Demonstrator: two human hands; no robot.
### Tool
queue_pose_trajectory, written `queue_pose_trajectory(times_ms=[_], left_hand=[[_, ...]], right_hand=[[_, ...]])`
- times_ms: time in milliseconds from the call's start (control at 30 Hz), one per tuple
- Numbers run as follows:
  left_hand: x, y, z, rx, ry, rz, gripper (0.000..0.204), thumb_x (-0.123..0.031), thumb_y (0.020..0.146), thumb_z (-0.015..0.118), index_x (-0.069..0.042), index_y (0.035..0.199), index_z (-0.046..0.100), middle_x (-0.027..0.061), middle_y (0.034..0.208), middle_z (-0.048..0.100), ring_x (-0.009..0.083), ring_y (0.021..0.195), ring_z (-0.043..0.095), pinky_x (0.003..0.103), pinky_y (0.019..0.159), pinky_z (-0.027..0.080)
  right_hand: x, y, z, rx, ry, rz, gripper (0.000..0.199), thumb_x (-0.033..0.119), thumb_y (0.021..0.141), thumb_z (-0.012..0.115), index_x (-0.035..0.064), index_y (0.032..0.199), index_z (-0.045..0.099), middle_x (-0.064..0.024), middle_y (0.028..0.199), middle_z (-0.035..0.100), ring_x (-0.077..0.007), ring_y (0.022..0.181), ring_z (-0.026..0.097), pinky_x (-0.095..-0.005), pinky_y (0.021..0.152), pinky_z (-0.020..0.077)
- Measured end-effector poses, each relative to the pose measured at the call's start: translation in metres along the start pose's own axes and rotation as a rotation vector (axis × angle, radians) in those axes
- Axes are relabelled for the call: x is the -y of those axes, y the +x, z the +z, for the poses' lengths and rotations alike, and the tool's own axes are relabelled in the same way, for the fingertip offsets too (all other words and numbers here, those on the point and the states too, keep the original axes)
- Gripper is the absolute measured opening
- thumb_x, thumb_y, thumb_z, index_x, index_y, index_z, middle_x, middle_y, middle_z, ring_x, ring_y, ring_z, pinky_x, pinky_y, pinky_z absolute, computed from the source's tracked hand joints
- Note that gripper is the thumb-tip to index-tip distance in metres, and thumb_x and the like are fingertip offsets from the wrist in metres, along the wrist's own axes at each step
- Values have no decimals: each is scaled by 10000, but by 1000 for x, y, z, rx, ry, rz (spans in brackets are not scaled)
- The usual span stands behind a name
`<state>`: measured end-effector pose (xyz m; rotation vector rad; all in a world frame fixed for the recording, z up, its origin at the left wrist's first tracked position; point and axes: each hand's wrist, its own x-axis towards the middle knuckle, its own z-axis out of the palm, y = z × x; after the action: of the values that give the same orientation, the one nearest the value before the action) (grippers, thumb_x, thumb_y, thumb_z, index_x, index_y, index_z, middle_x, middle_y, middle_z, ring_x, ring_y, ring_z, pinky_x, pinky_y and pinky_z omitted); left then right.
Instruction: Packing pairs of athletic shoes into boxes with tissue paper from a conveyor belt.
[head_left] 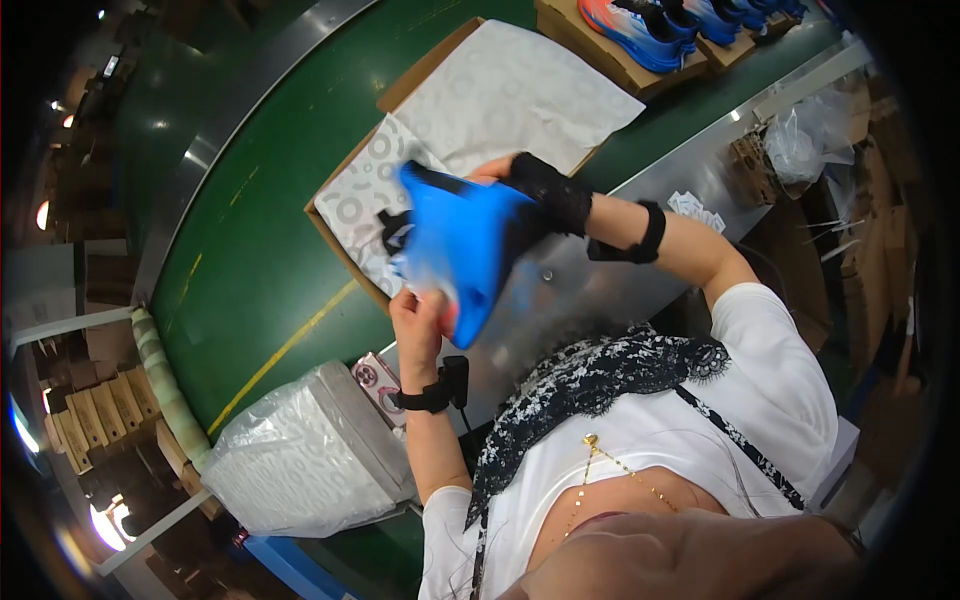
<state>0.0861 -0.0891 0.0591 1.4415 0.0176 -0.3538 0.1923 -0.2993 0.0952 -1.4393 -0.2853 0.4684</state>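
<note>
The person holds a blue shoe (462,248) over an open cardboard box (340,262) lined with patterned tissue paper (520,90) on the green conveyor (250,240). The left hand (418,318) pinches the lower end; the right hand (535,190), in a black wrap, closes on the upper side. The shoe is motion-blurred, so it could slip or snag and crumple the paper. Its long axis seems to run from upper left to lower right, sole toward the camera.

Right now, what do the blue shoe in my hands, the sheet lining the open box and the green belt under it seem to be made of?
The blue shoe looks like smooth synthetic, matte, though motion blur hides its texture. The white sheet with grey ring prints seems thin tissue paper: it creases and drapes over the brown cardboard box. The green belt looks like rubbery plastic with a slight sheen from lamp reflections.
</note>
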Motion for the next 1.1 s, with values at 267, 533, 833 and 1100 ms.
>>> queue_pose_trajectory(times_ms=[267, 533, 833, 1100], left_hand=[[45, 119, -28, -483, -591, -118, 485, -432, 829, 478, -10, 1065, 454, 107, 1020, 528, 218, 900, 527, 422, 754, 454], [56, 124, -41, -216, -395, -547, 503, -367, 849, 464, 32, 1139, 367, 204, 1073, 482, 326, 953, 508, 466, 763, 461], [42, 34, -68, -843, -76, -62, 503, -402, 896, 284, 20, 1107, 457, 135, 1033, 541, 214, 983, 490, 374, 822, 383], [86, 36, -76, -750, -140, -228, 413, -389, 793, 537, -32, 999, 502, 79, 947, 561, 206, 839, 546, 315, 690, 430]], right_hand=[[-88, -51, -42, 47, 36, 598, 330, 359, 758, 603, 38, 832, 590, -59, 817, 595, -143, 772, 585, -244, 608, 466], [-106, -12, -24, -491, 190, 267, 430, 291, 667, 663, 58, 990, 500, -91, 937, 533, -164, 887, 521, -269, 709, 413], [-151, 8, 18, -205, -1429, -586, 496, 147, 728, 476, 205, 1216, 402, -161, 1251, 365, -341, 1133, 356, -604, 821, 254], [-142, 9, 22, -122, -1562, -644, 425, 149, 716, 466, 228, 1133, 486, -150, 1213, 417, -329, 1108, 398, -516, 845, 312]])
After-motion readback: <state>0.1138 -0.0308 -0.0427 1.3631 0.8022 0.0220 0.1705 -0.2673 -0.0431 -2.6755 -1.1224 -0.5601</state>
